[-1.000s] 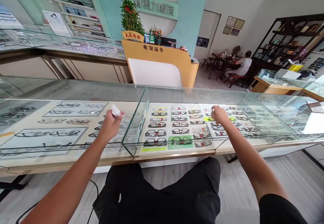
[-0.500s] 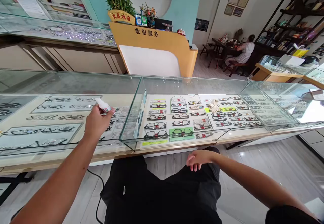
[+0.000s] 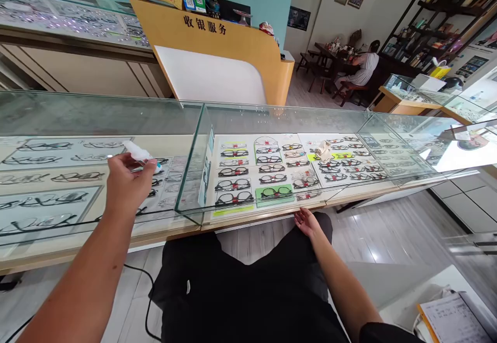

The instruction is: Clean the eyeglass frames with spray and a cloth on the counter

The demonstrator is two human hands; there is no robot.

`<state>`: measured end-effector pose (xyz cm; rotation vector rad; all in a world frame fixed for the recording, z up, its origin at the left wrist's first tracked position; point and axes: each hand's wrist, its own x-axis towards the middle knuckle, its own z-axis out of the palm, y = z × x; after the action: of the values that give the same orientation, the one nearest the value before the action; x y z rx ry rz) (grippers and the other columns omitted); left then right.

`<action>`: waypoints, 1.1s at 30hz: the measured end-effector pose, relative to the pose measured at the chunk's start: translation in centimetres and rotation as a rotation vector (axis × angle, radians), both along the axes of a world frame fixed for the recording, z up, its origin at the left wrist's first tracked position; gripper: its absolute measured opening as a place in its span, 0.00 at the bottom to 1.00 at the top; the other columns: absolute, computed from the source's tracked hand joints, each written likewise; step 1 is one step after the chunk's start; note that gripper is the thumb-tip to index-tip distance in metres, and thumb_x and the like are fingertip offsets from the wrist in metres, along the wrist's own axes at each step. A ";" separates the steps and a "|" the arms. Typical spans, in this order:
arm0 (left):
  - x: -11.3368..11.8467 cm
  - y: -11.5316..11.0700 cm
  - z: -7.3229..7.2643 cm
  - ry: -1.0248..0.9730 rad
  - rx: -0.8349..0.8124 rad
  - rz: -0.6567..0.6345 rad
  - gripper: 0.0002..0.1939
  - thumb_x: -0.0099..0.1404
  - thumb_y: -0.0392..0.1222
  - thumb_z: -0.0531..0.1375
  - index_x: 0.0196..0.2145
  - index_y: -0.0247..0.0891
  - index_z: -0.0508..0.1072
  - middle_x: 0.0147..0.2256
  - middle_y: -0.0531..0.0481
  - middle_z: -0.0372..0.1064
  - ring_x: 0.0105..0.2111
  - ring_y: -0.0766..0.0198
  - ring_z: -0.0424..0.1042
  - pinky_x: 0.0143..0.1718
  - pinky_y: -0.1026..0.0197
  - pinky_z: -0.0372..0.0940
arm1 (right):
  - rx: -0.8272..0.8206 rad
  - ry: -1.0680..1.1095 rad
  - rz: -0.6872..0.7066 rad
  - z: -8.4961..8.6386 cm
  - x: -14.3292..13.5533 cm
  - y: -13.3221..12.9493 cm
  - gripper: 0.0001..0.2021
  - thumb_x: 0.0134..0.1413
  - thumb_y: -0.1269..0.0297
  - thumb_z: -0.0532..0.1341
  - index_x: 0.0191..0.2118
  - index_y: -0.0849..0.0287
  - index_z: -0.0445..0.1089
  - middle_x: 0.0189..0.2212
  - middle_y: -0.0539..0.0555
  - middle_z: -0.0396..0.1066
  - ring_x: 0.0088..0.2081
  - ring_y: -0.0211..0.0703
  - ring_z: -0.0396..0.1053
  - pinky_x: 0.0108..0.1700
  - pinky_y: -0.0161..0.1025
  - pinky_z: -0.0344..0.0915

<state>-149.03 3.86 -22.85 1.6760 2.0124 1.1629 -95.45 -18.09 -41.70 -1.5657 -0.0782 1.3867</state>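
My left hand pinches a small white bottle with a blue tip over the left part of the glass showcase. Below it lie eyeglasses in rows. My right hand is at the front edge of the showcase, palm partly up, fingers apart and nothing in them. Behind that edge, inside the case, a pair of glasses rests on a green card. A crumpled beige cloth lies on the right part of the showcase.
A wooden cashier counter stands beyond the showcase. A seated person is at a dark table at the back right. Papers lie at the lower right; a black cable hangs at the lower left.
The view has shifted right and down. My left hand has turned, showing more of the bottle. My right hand has moved from above my lap to the showcase's front edge, its palm turning up.
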 end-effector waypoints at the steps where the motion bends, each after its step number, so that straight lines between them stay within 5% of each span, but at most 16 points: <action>1: 0.1 -0.1 0.1 -0.066 -0.011 0.016 0.31 0.73 0.49 0.67 0.65 0.34 0.61 0.59 0.40 0.76 0.49 0.60 0.79 0.56 0.52 0.77 | -0.002 -0.010 -0.015 0.0 -0.2 -0.3 0.12 0.60 0.57 0.69 0.34 0.51 0.65 0.31 0.49 0.74 0.47 0.45 0.81 0.50 0.39 0.76; 8: 1.2 -0.6 1.2 -0.229 -0.017 0.044 0.29 0.70 0.43 0.67 0.62 0.38 0.60 0.64 0.38 0.72 0.60 0.57 0.77 0.62 0.47 0.76 | -0.099 -0.299 -0.085 3.2 1.1 -5.3 0.13 0.56 0.52 0.69 0.38 0.50 0.66 0.33 0.53 0.74 0.40 0.53 0.79 0.43 0.49 0.78; 12: 1.9 -1.0 1.4 -0.162 0.009 0.056 0.39 0.64 0.40 0.67 0.65 0.36 0.50 0.74 0.26 0.54 0.71 0.50 0.66 0.65 0.43 0.73 | -0.075 -0.740 -0.323 8.7 4.0 -8.7 0.15 0.63 0.45 0.57 0.48 0.48 0.65 0.44 0.57 0.72 0.54 0.58 0.73 0.51 0.50 0.74; 14: 2.0 -1.4 1.3 -0.041 0.061 0.092 0.46 0.58 0.40 0.70 0.66 0.34 0.48 0.74 0.22 0.48 0.75 0.45 0.56 0.71 0.38 0.64 | 0.012 -0.995 -0.328 12.0 5.2 -9.4 0.18 0.63 0.46 0.59 0.53 0.49 0.68 0.51 0.58 0.72 0.61 0.58 0.68 0.61 0.51 0.69; 18: 1.6 -2.0 0.7 0.225 0.242 0.038 0.50 0.53 0.45 0.72 0.65 0.31 0.50 0.70 0.23 0.48 0.75 0.39 0.51 0.78 0.36 0.46 | 0.184 -1.615 0.186 16.9 6.0 -8.9 0.19 0.70 0.47 0.60 0.47 0.54 0.81 0.43 0.59 0.71 0.50 0.59 0.69 0.60 0.57 0.65; 21: 1.3 -1.7 -0.1 0.273 0.208 0.007 0.52 0.54 0.47 0.72 0.66 0.29 0.50 0.71 0.21 0.48 0.75 0.36 0.51 0.78 0.36 0.45 | 0.133 -1.785 0.318 18.3 5.8 -8.6 0.20 0.74 0.48 0.58 0.41 0.53 0.84 0.42 0.61 0.72 0.48 0.59 0.67 0.57 0.55 0.64; 28: 1.9 -0.6 -0.1 0.217 -0.022 0.056 0.55 0.51 0.51 0.72 0.67 0.28 0.51 0.73 0.22 0.50 0.75 0.30 0.50 0.79 0.35 0.44 | 0.093 -1.665 0.633 21.4 6.9 -9.0 0.23 0.77 0.52 0.55 0.31 0.54 0.77 0.37 0.59 0.78 0.42 0.54 0.71 0.50 0.49 0.64; 33: 3.3 -1.8 1.8 0.230 -0.164 0.057 0.65 0.53 0.69 0.65 0.73 0.18 0.49 0.75 0.18 0.48 0.75 0.24 0.50 0.79 0.29 0.46 | -0.045 -1.478 0.923 24.6 7.7 -7.1 0.24 0.77 0.51 0.53 0.31 0.54 0.76 0.35 0.57 0.78 0.40 0.51 0.75 0.43 0.44 0.62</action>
<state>-145.71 2.06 -21.02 1.7465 2.2369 0.8265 -87.77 -25.22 -17.11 -2.3845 -1.8108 0.4625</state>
